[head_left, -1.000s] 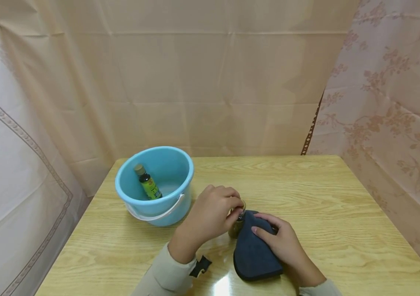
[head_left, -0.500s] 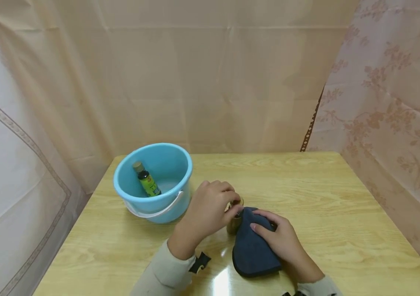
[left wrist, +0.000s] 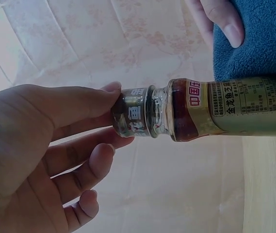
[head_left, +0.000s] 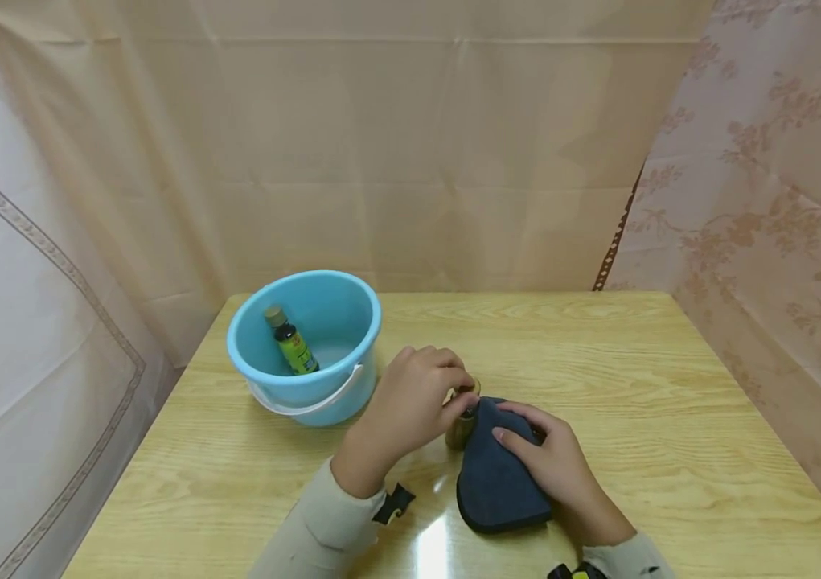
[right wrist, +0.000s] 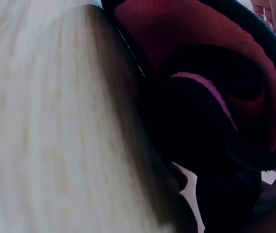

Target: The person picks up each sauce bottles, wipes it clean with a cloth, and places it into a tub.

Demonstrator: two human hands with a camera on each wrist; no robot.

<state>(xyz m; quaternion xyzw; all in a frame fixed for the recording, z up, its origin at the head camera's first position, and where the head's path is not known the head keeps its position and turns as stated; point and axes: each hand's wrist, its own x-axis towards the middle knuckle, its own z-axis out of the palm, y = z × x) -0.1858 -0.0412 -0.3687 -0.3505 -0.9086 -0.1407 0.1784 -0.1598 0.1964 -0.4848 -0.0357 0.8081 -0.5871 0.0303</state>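
An upright bottle with printed Chinese label stands on the table, partly behind a dark blue towelling cloth. My left hand pinches the bottle's brown cap between thumb and fingertips; in the left wrist view the other fingers curl loosely below it. The cap still sits over the clear neck. My right hand grips the folded cloth, thumb on its near face, pressed up against the bottle's side. In the right wrist view the cloth's inner side shows reddish pink, mostly in shadow.
A light blue pail with a white handle stands to the left at the back. Inside leans a small dark bottle with a green label. The wooden table ends at a beige curtain. A black strap piece shows beside the left sleeve.
The head view shifts slightly, so the whole scene sits higher in the picture. Both hands keep their places on the cap and the cloth, with only slight finger movement at the cap.
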